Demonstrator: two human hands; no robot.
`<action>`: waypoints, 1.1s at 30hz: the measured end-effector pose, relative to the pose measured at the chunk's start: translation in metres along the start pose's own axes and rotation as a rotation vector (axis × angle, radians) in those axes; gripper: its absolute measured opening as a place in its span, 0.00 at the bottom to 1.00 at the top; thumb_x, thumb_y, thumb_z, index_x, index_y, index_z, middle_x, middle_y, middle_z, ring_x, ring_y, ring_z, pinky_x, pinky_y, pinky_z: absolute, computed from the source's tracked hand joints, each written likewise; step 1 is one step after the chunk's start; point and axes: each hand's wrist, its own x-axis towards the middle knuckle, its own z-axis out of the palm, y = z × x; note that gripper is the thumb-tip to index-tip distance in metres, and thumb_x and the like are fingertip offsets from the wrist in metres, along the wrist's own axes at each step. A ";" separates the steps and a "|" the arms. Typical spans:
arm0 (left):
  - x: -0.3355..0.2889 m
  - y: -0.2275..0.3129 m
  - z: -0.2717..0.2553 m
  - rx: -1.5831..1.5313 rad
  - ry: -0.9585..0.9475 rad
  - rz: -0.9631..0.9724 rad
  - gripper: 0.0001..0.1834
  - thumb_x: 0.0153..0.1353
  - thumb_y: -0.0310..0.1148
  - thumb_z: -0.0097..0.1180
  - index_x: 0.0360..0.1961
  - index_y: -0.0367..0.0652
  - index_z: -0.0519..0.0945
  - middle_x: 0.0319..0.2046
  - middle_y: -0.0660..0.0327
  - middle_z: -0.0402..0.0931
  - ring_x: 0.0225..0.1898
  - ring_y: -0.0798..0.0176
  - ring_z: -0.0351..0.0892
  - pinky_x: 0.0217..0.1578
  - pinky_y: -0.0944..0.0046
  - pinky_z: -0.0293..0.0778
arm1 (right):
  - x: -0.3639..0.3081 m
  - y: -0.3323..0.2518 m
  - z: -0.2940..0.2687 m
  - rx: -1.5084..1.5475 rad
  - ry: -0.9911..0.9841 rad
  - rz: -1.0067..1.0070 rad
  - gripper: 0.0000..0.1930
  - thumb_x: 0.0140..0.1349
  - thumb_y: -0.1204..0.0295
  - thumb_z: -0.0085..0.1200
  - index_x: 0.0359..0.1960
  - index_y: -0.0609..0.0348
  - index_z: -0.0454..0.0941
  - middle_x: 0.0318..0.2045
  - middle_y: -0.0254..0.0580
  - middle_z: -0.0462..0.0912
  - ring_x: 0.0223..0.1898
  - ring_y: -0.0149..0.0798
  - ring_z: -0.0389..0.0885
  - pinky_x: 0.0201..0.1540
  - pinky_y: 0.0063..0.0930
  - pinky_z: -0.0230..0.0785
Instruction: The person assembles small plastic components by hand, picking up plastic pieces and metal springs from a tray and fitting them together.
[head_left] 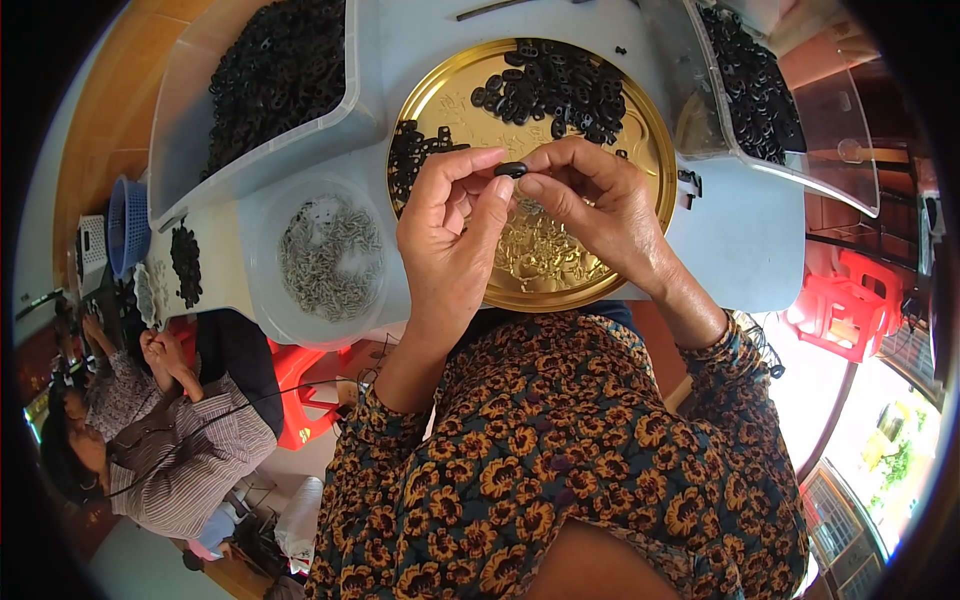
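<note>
Over a round gold tray I hold a small black oval plastic piece between both hands. My left hand pinches its left side with thumb and fingertips. From the other side, my right hand pinches it with thumb and forefinger. On the tray's far part lies a heap of black oval pieces. Smaller black parts with holes sit at its left edge, partly behind my left hand. Small shiny metal pins are scattered at the near side, below my hands.
A clear bowl of silvery pins stands left of the tray. Plastic bins with black parts stand at the far left and far right. A red stool is at the right. Another person sits at the left.
</note>
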 end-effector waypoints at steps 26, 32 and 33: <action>0.003 0.008 -0.030 -0.050 0.096 -0.027 0.11 0.64 0.23 0.54 0.47 0.34 0.73 0.40 0.54 0.78 0.34 0.69 0.79 0.39 0.70 0.78 | 0.069 -0.019 -0.020 -0.505 -0.328 -0.425 0.07 0.58 0.71 0.58 0.34 0.61 0.80 0.31 0.45 0.80 0.33 0.48 0.80 0.36 0.37 0.72; -0.018 0.008 -0.027 -0.055 0.099 -0.138 0.09 0.64 0.23 0.53 0.45 0.34 0.73 0.41 0.54 0.79 0.37 0.68 0.79 0.40 0.69 0.77 | 0.060 -0.016 -0.045 -0.890 -0.414 -0.463 0.06 0.59 0.70 0.55 0.31 0.60 0.78 0.30 0.43 0.78 0.33 0.50 0.80 0.36 0.41 0.71; -0.021 0.007 -0.028 -0.057 0.102 -0.137 0.09 0.64 0.23 0.53 0.45 0.34 0.73 0.41 0.54 0.79 0.37 0.68 0.79 0.40 0.69 0.77 | 0.059 -0.017 -0.048 -0.903 -0.406 -0.467 0.06 0.59 0.70 0.55 0.31 0.60 0.77 0.30 0.43 0.78 0.33 0.50 0.80 0.35 0.41 0.72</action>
